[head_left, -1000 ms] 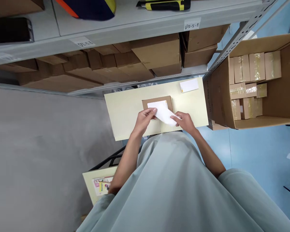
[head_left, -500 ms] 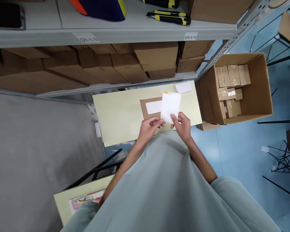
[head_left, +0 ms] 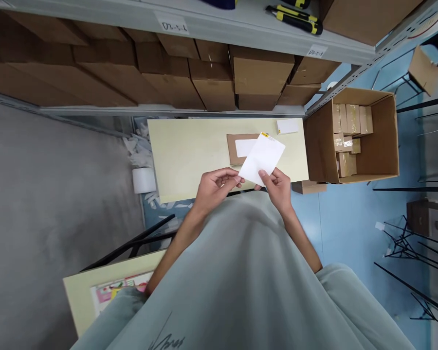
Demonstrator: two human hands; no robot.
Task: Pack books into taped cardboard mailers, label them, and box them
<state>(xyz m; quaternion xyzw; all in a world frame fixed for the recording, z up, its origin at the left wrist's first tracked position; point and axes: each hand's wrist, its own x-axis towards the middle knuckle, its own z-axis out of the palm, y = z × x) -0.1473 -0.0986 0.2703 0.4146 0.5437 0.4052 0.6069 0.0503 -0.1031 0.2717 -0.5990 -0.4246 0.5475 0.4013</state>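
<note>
A white label sheet [head_left: 264, 156] with a small yellow mark at its top edge is held tilted above the table. My right hand [head_left: 277, 189] grips its lower right edge, thumb on top. At the lower left corner, the fingertips of my left hand [head_left: 217, 187] are pinched together on the sheet. Behind it lies a flat brown package [head_left: 234, 158] bearing a white label [head_left: 244, 147], both partly covered by the sheet. A small white stack of paper [head_left: 287, 126] rests near the table's far right corner. Everything here is on the pale yellow table [head_left: 182, 155].
An open carton [head_left: 385, 141] holding several small taped boxes stands right of the table. Above the far edge runs a metal shelf [head_left: 241, 31] with cutters [head_left: 299, 22]; brown boxes [head_left: 263, 73] fill the level below. A white roll [head_left: 144, 181] is at the left.
The label sheet has turned clockwise, its top leaning right. My left hand has shifted slightly left while staying at the corner. The camera view has shifted, showing less of the upper shelf.
</note>
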